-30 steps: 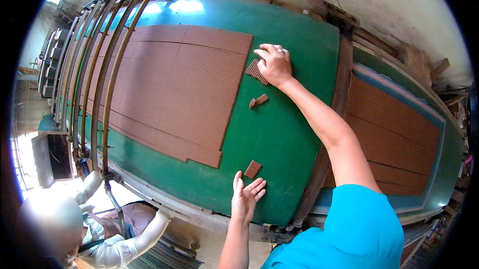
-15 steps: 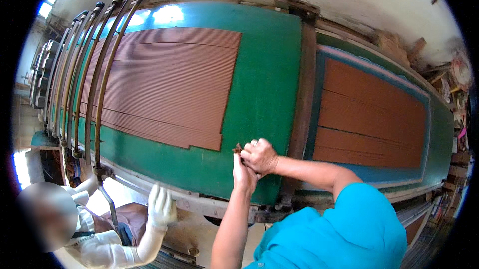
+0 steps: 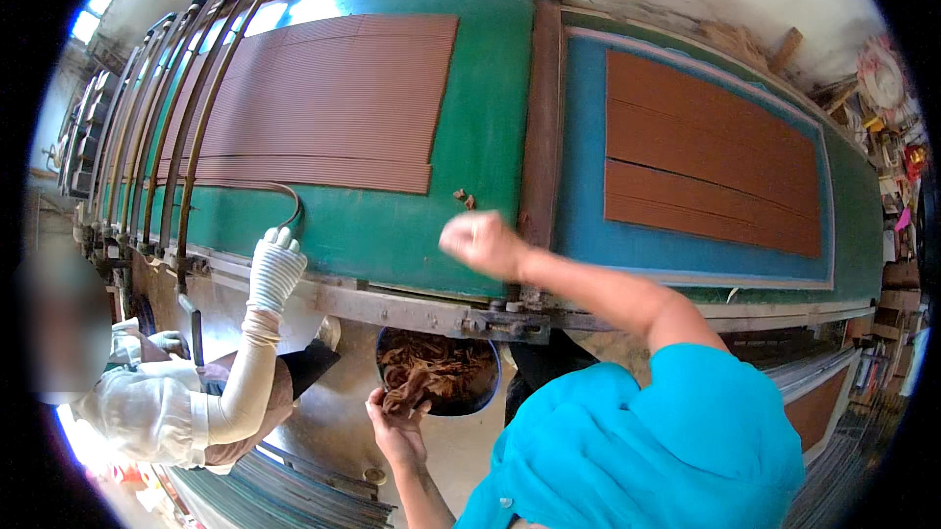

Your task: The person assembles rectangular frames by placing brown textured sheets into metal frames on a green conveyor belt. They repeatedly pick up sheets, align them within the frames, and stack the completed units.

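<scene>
My left hand [image 3: 397,436] is over a dark round bucket [image 3: 493,394] below the table's front edge. Its thumb and fingers grip a folded, soft-looking brown scrap [image 3: 405,394]; more such scraps [image 3: 436,357] fill the bucket. Curled and slightly blurred, my right hand [image 3: 482,245] hovers above the green table surface [image 3: 392,235]. Whatever it may hold is hidden. Small brown crumbs [image 3: 465,199] lie on the green just beyond it. Farther left, a wide sheet of thin, ridged brown strips [image 3: 323,98] lies flat.
A co-worker's gloved hand [image 3: 277,264] pinches a curved brown strip [image 3: 292,198] at left. Metal rods [image 3: 218,117] cross the table there. A brown crossbar [image 3: 542,127] divides it from a blue-bordered section [image 3: 580,156] with smooth brown panels [image 3: 711,147].
My hands, together over the green surface before, have parted; the left has dropped toward the bucket with a scrap. The co-worker's gloved hand has moved up and left onto a strip. The view has shifted.
</scene>
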Demonstrator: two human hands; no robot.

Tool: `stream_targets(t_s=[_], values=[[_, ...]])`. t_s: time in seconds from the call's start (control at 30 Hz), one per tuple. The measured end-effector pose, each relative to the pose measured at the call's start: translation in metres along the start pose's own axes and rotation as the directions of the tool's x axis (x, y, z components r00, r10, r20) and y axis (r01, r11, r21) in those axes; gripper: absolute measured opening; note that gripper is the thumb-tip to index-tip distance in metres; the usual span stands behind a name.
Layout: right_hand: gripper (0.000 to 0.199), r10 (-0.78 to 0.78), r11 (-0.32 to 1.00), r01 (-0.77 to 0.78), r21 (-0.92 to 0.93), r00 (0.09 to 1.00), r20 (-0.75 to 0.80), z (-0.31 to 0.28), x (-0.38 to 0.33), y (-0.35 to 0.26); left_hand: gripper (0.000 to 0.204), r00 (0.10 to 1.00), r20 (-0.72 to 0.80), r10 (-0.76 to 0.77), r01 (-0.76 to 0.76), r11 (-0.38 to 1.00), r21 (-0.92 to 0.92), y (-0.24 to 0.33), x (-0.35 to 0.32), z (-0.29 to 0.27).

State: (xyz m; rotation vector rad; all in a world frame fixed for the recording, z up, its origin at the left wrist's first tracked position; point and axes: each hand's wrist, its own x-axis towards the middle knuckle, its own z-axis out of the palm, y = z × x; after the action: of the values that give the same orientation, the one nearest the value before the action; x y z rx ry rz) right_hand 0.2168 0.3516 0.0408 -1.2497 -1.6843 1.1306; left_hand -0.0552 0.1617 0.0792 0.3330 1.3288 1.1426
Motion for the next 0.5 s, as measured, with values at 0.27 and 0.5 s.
stream_targets(t_s=[0.27, 0.5], values=[[0.016, 0.155, 0.772, -0.231, -0.592, 0.972, -0.177, 0.004, 0.011, 0.096, 0.064, 0.836, -0.452, -0.31, 0.484, 0.805, 0.343, -0.072, 0.024, -0.12], [0.009, 0.119, 0.86, -0.348, -0.374, 0.848, -0.516, -0.041, -0.05, 0.12, 0.035, 0.872, -0.394, -0.289, 0.361, 0.925, 0.121, -0.132, -0.06, -0.2]])
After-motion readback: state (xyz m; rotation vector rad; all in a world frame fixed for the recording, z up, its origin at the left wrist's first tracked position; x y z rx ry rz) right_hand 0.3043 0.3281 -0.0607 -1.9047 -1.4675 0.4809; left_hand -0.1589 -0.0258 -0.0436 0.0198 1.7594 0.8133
